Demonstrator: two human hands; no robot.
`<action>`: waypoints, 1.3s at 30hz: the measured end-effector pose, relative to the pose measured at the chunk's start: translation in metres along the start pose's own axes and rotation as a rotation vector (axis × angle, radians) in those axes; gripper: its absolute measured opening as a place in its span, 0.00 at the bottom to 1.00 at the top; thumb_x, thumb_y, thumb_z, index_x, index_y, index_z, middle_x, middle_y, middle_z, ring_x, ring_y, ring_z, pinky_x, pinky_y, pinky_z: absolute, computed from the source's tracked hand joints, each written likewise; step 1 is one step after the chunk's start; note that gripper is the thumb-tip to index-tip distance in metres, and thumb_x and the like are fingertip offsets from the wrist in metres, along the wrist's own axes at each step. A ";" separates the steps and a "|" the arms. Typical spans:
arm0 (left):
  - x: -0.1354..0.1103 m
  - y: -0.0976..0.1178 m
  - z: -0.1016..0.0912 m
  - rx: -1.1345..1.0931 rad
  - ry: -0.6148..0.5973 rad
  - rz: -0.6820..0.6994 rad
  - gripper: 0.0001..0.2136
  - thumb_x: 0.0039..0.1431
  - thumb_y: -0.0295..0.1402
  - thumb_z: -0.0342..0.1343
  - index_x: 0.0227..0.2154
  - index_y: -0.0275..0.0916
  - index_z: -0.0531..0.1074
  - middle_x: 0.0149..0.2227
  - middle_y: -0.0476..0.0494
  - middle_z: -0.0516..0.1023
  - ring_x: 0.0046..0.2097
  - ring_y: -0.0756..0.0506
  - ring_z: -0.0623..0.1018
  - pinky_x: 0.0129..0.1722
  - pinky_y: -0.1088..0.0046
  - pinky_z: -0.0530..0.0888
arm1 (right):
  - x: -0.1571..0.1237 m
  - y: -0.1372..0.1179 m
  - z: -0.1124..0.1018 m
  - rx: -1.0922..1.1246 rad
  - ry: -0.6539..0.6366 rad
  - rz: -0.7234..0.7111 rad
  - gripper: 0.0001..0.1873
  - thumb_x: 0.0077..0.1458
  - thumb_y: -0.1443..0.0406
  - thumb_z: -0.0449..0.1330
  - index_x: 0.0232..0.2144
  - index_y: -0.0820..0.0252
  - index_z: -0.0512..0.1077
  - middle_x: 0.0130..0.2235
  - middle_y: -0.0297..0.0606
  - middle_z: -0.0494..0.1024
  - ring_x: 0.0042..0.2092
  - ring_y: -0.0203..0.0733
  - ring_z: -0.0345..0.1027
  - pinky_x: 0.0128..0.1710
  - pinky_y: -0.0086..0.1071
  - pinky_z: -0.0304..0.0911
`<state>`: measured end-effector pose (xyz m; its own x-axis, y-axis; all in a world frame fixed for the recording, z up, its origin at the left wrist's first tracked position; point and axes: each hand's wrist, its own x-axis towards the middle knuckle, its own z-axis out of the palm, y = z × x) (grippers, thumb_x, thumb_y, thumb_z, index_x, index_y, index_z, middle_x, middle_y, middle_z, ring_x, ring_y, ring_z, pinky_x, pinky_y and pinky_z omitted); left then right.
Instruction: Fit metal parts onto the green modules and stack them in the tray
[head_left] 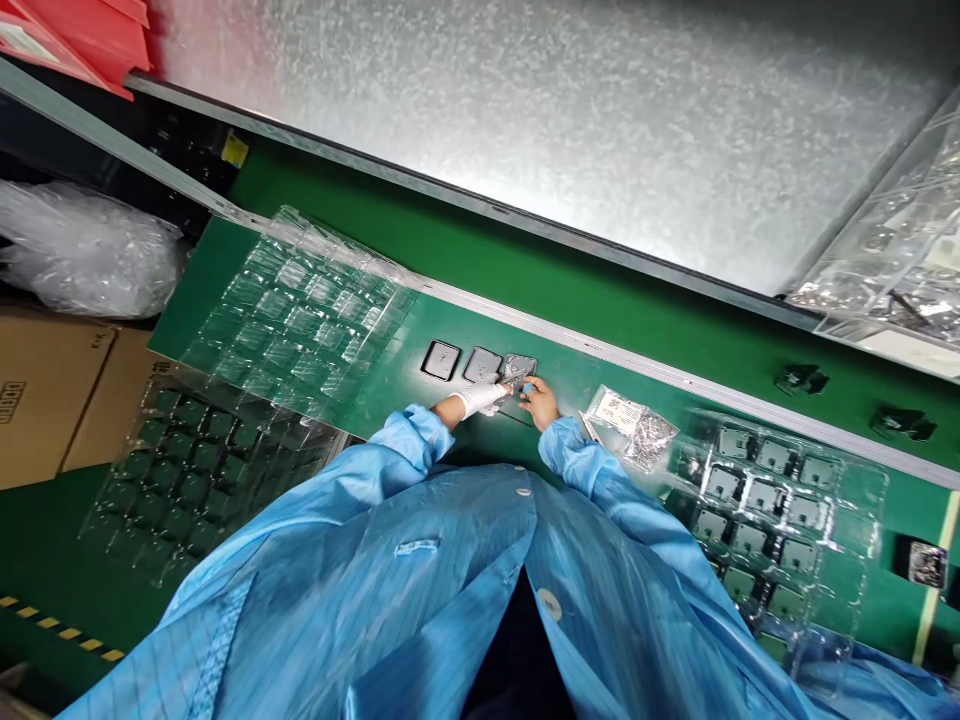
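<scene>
My left hand, in a white glove with bare fingertips, reaches in at the middle of the green bench. Its fingers are closed by a small shiny grey piece, whose kind I cannot make out. My right hand meets it from the right, fingers pinched together, with a blue cover on one fingertip. Whatever is between the fingers is too small to name. Just left of them lie two dark-rimmed rectangular covers, one apart and another close behind my left hand.
A clear bag of small metal parts lies right of my hands. Clear blister trays stand left and right, the right one holding several dark parts. A metal shelf overhangs the bench; a cardboard box stands left.
</scene>
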<state>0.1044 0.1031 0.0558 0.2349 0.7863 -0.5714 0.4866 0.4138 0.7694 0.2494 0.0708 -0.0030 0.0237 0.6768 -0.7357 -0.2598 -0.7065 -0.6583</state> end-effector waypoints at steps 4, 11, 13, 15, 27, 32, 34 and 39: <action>0.001 0.020 -0.008 0.358 -0.080 -0.140 0.15 0.63 0.38 0.54 0.49 0.36 0.69 0.49 0.41 0.72 0.47 0.43 0.75 0.45 0.61 0.75 | 0.002 0.002 0.005 0.008 0.030 0.050 0.11 0.63 0.63 0.57 0.45 0.64 0.69 0.40 0.37 0.73 0.34 0.34 0.69 0.31 0.29 0.70; -0.006 0.050 -0.006 0.861 -0.074 -0.156 0.23 0.57 0.40 0.58 0.52 0.33 0.65 0.50 0.33 0.72 0.52 0.37 0.73 0.51 0.60 0.70 | -0.004 -0.001 0.008 0.030 0.072 0.100 0.12 0.63 0.63 0.58 0.47 0.63 0.68 0.43 0.39 0.72 0.37 0.37 0.70 0.34 0.32 0.71; -0.009 0.056 -0.004 0.953 -0.057 -0.135 0.25 0.55 0.40 0.57 0.52 0.32 0.64 0.51 0.30 0.71 0.53 0.36 0.73 0.50 0.62 0.70 | -0.007 -0.003 0.007 0.048 0.074 0.115 0.13 0.63 0.62 0.58 0.47 0.63 0.68 0.43 0.39 0.73 0.37 0.37 0.70 0.35 0.33 0.71; -0.011 0.061 -0.002 1.022 -0.050 -0.113 0.24 0.55 0.40 0.55 0.52 0.32 0.64 0.51 0.29 0.70 0.52 0.36 0.74 0.49 0.62 0.71 | -0.010 -0.004 0.006 0.070 0.066 0.132 0.12 0.63 0.62 0.57 0.46 0.64 0.68 0.41 0.38 0.73 0.36 0.36 0.70 0.33 0.32 0.71; -0.013 0.076 -0.003 1.229 -0.061 0.030 0.19 0.54 0.36 0.54 0.47 0.33 0.67 0.46 0.32 0.72 0.47 0.35 0.75 0.43 0.61 0.72 | -0.011 -0.004 0.004 0.068 0.075 0.262 0.13 0.64 0.60 0.57 0.46 0.63 0.69 0.43 0.39 0.73 0.38 0.38 0.71 0.36 0.34 0.71; -0.016 0.078 -0.005 1.256 -0.050 0.081 0.20 0.52 0.34 0.55 0.48 0.33 0.66 0.46 0.32 0.71 0.46 0.35 0.75 0.41 0.61 0.72 | -0.010 -0.005 0.005 0.033 0.045 0.311 0.14 0.63 0.60 0.57 0.47 0.63 0.69 0.46 0.41 0.73 0.42 0.40 0.70 0.40 0.38 0.71; -0.016 0.080 -0.004 1.260 -0.045 0.097 0.19 0.53 0.34 0.54 0.49 0.33 0.66 0.46 0.32 0.70 0.47 0.36 0.74 0.42 0.61 0.72 | -0.011 -0.005 0.007 0.027 0.030 0.322 0.14 0.63 0.60 0.57 0.48 0.63 0.69 0.46 0.41 0.72 0.42 0.41 0.70 0.41 0.38 0.71; -0.017 0.084 -0.004 1.273 -0.045 0.131 0.19 0.53 0.34 0.54 0.48 0.34 0.66 0.47 0.34 0.70 0.47 0.36 0.73 0.42 0.63 0.72 | -0.013 -0.006 0.008 0.034 0.003 0.334 0.14 0.64 0.60 0.57 0.47 0.63 0.69 0.44 0.40 0.73 0.39 0.38 0.71 0.37 0.35 0.71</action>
<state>0.1382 0.1263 0.1307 0.3579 0.7610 -0.5411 0.9102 -0.4138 0.0201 0.2432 0.0679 0.0118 -0.0651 0.4079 -0.9107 -0.2854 -0.8821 -0.3747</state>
